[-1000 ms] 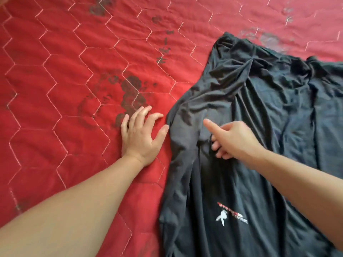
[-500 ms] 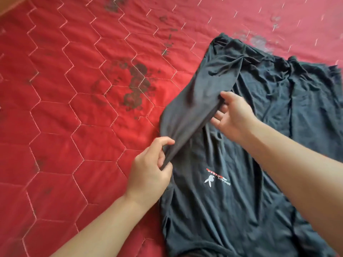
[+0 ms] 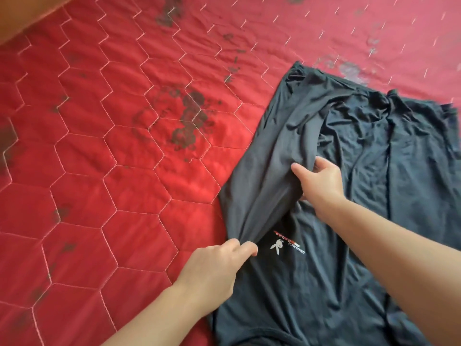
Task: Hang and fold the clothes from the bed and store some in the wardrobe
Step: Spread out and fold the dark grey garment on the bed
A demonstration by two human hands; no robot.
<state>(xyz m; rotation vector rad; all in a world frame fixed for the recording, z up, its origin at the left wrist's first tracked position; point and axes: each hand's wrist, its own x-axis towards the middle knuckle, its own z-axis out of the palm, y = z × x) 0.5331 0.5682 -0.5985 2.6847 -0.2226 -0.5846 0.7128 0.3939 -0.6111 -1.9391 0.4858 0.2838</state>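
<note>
T-shirt [image 3: 349, 283] on bed [image 3: 124, 196]: left hand [image 3: 212, 273] and right hand [image 3: 319, 181] pinch its left edge, folding it inward.

there was one dark shirt [image 3: 349, 221], one red quilted bed cover [image 3: 112, 171], and two hands: left hand [image 3: 214, 273], right hand [image 3: 319, 183].

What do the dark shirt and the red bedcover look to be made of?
Dark shirt: thin, soft knit, probably cotton or a blend; matte, draping in fine wrinkles, with a printed logo. Red bedcover: quilted woven fabric with slight sheen, pale hexagon stitching.
</note>
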